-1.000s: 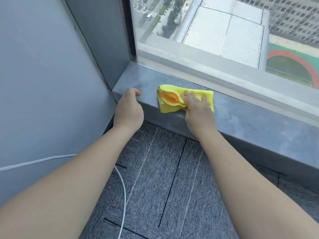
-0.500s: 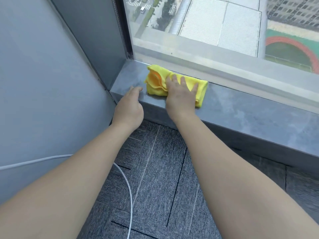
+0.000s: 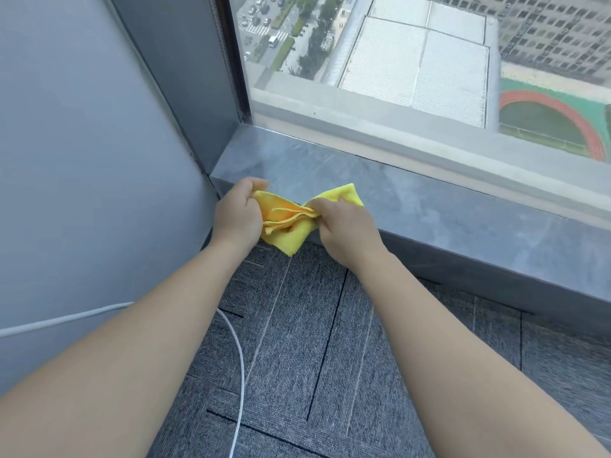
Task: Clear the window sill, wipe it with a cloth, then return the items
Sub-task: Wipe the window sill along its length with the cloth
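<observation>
1. I saw the left hand (image 3: pixel 238 215) closed on the left end of the yellow cloth (image 3: pixel 287 223); the right hand (image 3: pixel 344 226) pinched its right part, fingers curled tight around the gathered folds; both hands held the one cloth between them.

2. The cloth hung at the near front edge of the window sill (image 3: pixel 429 206), toward its far-left corner; one corner drooped below the sill's lip over the carpet (image 3: pixel 297 342), and another corner stuck up past the right hand over the sill top; I could not tell whether any of it touched the stone.

3. The sill ran from the left corner away to the right as a long bare band; its near edge was a straight, sharp lip with a dark vertical face beneath; its far edge met the window glass (image 3: pixel 413 61) and the pale frame ledge.

4. On the left the room was closed in by a grey wall (image 3: pixel 66 160) and a darker panel (image 3: pixel 185 77) meeting the sill at the corner; to the right the sill top lay open.

5. The sill looked like smooth grey stone with faint streaks; the cloth was soft, bunched, layered fabric; the carpet was ribbed grey tile with dark seams.

6. A thin white cable (image 3: pixel 239 358) curved across the carpet near the left forearm.
</observation>
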